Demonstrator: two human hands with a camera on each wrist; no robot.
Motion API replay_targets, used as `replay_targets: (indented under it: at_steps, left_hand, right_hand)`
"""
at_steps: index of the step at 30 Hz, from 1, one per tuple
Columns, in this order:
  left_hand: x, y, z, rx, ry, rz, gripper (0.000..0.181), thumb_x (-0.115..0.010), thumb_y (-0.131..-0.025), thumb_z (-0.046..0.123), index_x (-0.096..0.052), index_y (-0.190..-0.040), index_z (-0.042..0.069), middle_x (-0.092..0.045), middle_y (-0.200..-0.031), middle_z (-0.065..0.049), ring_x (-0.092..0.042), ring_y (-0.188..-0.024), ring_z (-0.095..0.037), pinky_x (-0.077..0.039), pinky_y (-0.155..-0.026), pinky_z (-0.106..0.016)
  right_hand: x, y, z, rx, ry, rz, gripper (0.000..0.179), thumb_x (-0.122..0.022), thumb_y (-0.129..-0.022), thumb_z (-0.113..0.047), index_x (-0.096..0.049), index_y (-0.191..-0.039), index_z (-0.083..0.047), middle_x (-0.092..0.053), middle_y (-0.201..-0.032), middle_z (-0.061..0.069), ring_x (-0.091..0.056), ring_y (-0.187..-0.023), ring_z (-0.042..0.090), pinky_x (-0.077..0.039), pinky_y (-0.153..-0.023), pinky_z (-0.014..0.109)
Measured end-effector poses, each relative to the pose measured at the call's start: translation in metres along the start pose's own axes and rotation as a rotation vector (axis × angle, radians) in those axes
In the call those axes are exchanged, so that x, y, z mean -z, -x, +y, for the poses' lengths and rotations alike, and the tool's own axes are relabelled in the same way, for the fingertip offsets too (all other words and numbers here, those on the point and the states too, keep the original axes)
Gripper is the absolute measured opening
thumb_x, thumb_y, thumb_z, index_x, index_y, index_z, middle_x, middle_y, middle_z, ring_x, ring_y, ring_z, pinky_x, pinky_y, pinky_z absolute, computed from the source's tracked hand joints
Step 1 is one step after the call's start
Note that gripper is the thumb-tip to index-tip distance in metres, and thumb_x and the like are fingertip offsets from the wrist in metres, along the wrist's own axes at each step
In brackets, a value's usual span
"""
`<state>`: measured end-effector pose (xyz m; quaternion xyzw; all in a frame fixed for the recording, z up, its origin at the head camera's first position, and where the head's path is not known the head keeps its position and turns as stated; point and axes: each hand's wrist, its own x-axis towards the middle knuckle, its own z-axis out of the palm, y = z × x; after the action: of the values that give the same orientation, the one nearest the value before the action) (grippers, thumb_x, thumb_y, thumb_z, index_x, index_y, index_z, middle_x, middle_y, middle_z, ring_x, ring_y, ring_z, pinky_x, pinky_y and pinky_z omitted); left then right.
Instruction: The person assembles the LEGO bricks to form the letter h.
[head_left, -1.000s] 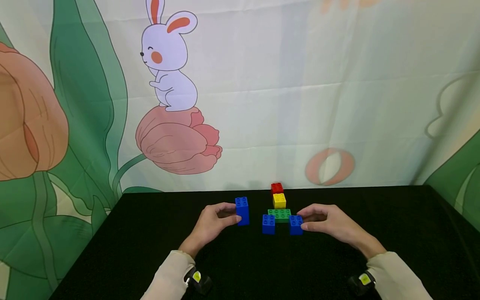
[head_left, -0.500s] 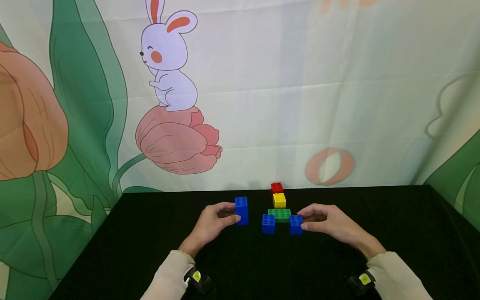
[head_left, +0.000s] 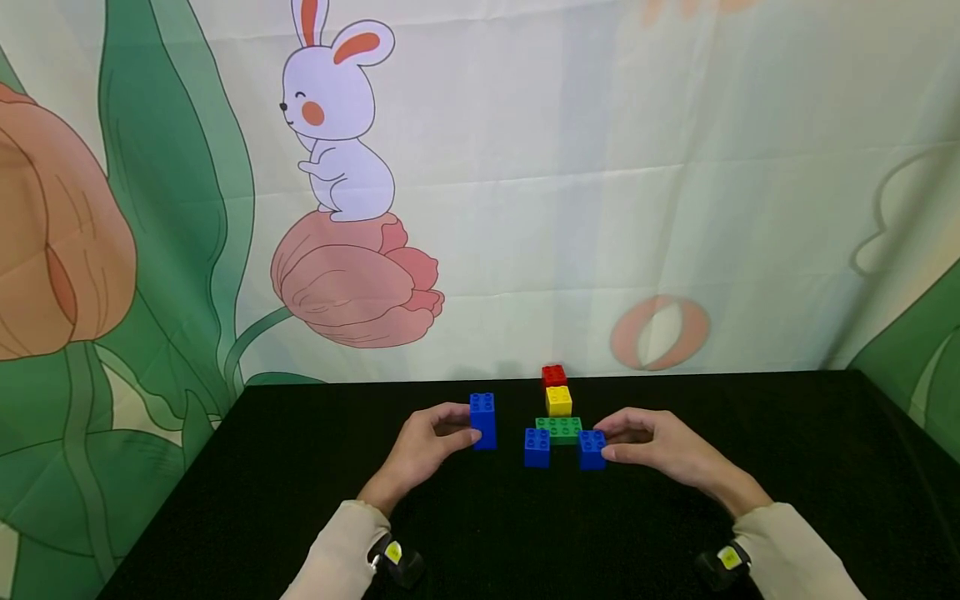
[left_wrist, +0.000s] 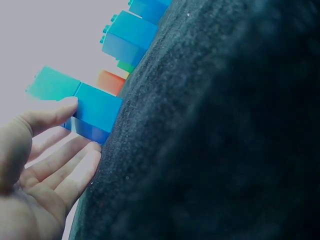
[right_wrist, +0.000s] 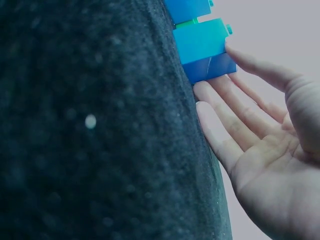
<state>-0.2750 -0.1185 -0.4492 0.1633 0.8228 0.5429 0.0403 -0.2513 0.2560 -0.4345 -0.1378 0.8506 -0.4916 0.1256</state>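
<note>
Bricks in bright plastic stand toward the far side of a black-covered table [head_left: 495, 533], with a bare hand at either side of the group. The leftmost is an upright blue stack [head_left: 485, 422], two bricks high, with a seam between them in the left wrist view; its foot rests on the dark cloth. The left hand [head_left: 422, 450] pinches it, thumb against the face near the seam and the other fingers along its outer side. Apart from that stack, to its right, stands a front blue brick [head_left: 537, 449], and beyond a gap from it a right blue brick [head_left: 592, 450], which the right hand [head_left: 663, 443] holds between thumb and fingers at its outer side. The two hands are well apart. Just behind the pair lies a long green brick [head_left: 558, 431], with a yellow brick [head_left: 558, 402] behind it and a red brick [head_left: 553, 377] farthest back; whether these touch one another cannot be told. Pale sleeves [head_left: 337, 550] cover both forearms, and black wrist cameras [head_left: 402, 567] sit at the cuffs. Behind the table hangs a pale printed backdrop [head_left: 510, 208], showing a white rabbit [head_left: 352, 179] seated on a pink tulip [head_left: 348, 283].
</note>
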Motion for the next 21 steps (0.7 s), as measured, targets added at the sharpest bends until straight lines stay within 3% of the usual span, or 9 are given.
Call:
replay_targets:
  at_steps: [21]
  left_hand:
    - [-0.0008, 0.0017, 0.0017, 0.003, 0.041, 0.013, 0.039, -0.076, -0.1, 0.017, -0.066, -0.136, 0.004, -0.07, -0.131, -0.013, -0.069, -0.119, -0.032, -0.057, -0.101, -0.047]
  right_hand:
    - [-0.0012, 0.0, -0.0003, -0.012, -0.012, 0.001, 0.048, -0.08, -0.095, -0.031, -0.066, -0.134, -0.007, -0.069, -0.124, 0.009, -0.067, -0.112, 0.025, -0.058, -0.096, 0.047]
